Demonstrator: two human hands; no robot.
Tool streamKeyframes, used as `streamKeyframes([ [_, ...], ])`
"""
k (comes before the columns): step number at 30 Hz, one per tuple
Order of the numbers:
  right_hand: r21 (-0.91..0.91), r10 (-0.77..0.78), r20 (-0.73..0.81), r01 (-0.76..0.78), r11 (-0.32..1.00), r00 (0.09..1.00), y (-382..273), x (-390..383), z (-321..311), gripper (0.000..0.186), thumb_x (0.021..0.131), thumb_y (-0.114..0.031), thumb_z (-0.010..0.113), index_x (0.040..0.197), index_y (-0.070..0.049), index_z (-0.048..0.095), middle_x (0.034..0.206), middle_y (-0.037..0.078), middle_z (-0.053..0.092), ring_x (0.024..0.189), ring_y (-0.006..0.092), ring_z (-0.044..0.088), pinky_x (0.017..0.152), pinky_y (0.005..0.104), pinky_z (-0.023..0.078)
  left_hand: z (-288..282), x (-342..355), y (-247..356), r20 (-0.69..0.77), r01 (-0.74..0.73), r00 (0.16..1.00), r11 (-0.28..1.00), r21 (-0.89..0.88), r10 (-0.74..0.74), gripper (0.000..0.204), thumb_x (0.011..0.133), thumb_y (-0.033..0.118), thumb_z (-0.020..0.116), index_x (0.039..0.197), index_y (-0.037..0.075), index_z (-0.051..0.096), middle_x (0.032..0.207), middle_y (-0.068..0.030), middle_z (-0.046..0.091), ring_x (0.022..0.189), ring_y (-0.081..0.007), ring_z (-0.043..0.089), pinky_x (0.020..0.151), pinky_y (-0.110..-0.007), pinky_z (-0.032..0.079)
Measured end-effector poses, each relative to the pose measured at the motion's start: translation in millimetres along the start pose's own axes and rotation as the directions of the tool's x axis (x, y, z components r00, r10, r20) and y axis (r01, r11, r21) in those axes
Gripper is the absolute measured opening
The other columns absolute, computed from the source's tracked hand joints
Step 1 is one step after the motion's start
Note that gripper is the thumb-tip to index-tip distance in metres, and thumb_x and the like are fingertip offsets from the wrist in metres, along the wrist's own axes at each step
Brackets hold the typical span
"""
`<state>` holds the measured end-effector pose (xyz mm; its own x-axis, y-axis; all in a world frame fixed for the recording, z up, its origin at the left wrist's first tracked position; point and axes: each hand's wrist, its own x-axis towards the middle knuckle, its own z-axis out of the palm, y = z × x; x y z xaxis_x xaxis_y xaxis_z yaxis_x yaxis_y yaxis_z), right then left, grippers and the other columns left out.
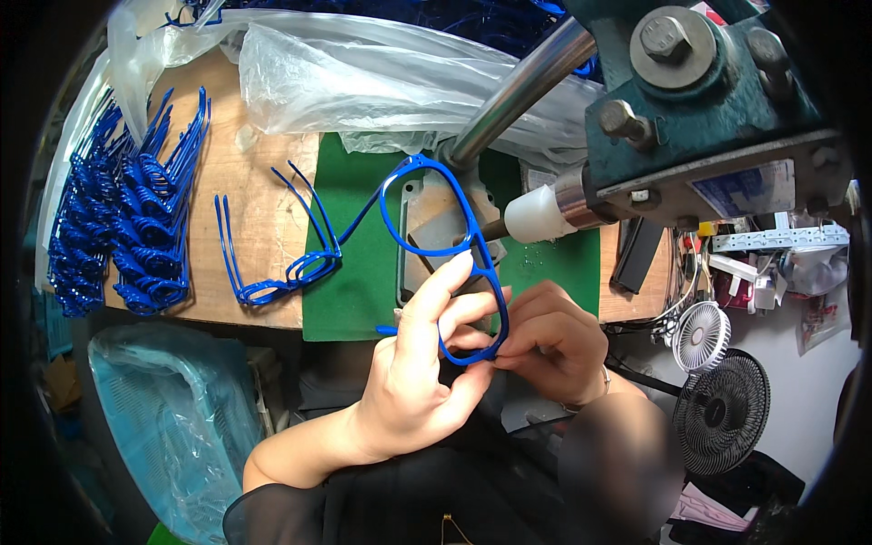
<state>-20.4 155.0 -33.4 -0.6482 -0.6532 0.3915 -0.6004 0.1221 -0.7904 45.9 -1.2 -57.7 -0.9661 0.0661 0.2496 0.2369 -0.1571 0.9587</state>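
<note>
A blue eyeglass frame [488,270], its rims without visible lenses, is held up over the green mat. My left hand [422,372] is closed on it, thumb and fingers around the nearer rim and by the bridge. At the near corner, my right hand [554,338] pinches the frame where a temple joins; its fingertips are partly hidden. One temple reaches out to the left from the far corner. Just beyond the frame, a white-collared tool tip [534,216] juts from the green machine [708,100] over a metal base plate [413,209].
Left of the mat [350,245] lie a few folded blue frames [289,283] and a large stack [150,218]. Clear plastic sheeting [354,77] covers the back. A plastic-lined blue basket [173,418] stands below left. Two fans, a white one [701,336] and a black one [724,411], are at right.
</note>
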Motion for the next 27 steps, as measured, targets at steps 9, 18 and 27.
streamKeyframes([
  [9, 0.18, 0.135, 0.099, -0.151, 0.972, 0.986, -4.5, 6.1, -5.8, 0.019, 0.065, -0.005, 0.074, 0.08, -0.006, 0.064, 0.072, 0.004, 0.058, 0.066, 0.0173, 0.051, 0.061, 0.0271, 0.041, -4.4, -0.9, 1.0, 0.027, 0.036, 0.999, 0.997, -0.062, -0.034, 0.082, 0.071, -0.016, 0.054, 0.136, 0.004, 0.007, 0.12, -0.0218, 0.046, 0.092, -0.0168, 0.058, 0.082, -0.027, 0.046],
  [18, 0.237, -0.016, -0.221, 0.069, 0.969, 0.975, 4.1, 11.3, -16.3, 0.009, 0.076, 0.0, 0.062, 0.084, -0.001, 0.058, 0.073, 0.007, 0.057, 0.068, 0.017, 0.051, 0.064, 0.0278, 0.041, -5.1, 33.0, 19.6, -0.096, -0.089, 0.991, 0.994, 0.062, 0.095, 0.083, 0.07, -0.016, 0.057, 0.134, 0.006, 0.008, 0.125, -0.0187, 0.041, 0.103, -0.0163, 0.048, 0.083, -0.028, 0.047],
  [27, -0.44, -0.59, -0.749, 0.439, 0.783, 0.302, -88.4, 46.6, -180.3, 0.031, 0.083, -0.026, 0.049, 0.087, 0.003, 0.054, 0.082, 0.013, 0.053, 0.082, 0.0228, 0.05, 0.083, 0.0378, 0.04, 8.7, 76.3, 9.3, -0.034, -0.121, 0.991, 0.966, 0.23, 0.133, 0.07, 0.077, -0.007, 0.058, 0.128, -0.001, 0.01, 0.114, -0.0106, 0.045, 0.093, -0.0124, 0.052, 0.073, -0.024, 0.05],
])
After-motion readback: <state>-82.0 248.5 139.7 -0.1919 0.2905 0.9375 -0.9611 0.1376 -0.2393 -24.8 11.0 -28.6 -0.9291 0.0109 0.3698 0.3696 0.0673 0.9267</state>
